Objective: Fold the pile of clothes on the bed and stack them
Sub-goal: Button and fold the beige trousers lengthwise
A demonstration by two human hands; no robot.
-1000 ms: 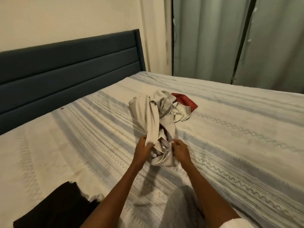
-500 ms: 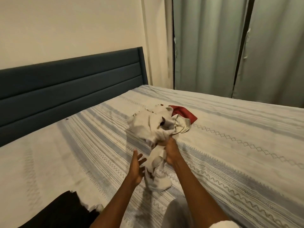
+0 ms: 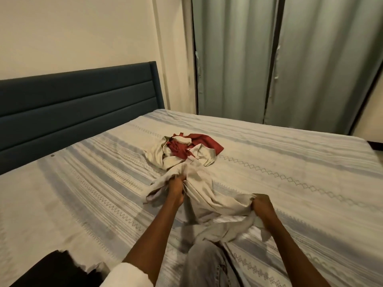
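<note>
A cream garment (image 3: 204,198) lies stretched across the striped bed cover (image 3: 290,183) in front of me. My left hand (image 3: 176,188) grips a bunch of it near the middle of the bed. My right hand (image 3: 262,208) grips another bunch of the same cloth further right and closer to me. Behind them lies a small pile: a second cream garment (image 3: 163,155) tangled with a red garment (image 3: 209,142). Whether the held cloth still joins the pile, I cannot tell.
A dark blue padded headboard (image 3: 78,100) runs along the left. Grey-green curtains (image 3: 290,59) hang beyond the far edge of the bed. A black piece of clothing (image 3: 51,270) lies at the lower left. My grey-trousered knee (image 3: 207,264) rests on the bed.
The bunched cream garment has been pulled out of the pile toward me and spread. My left hand, open half a second ago, now grips it; my right hand moved right and nearer.
</note>
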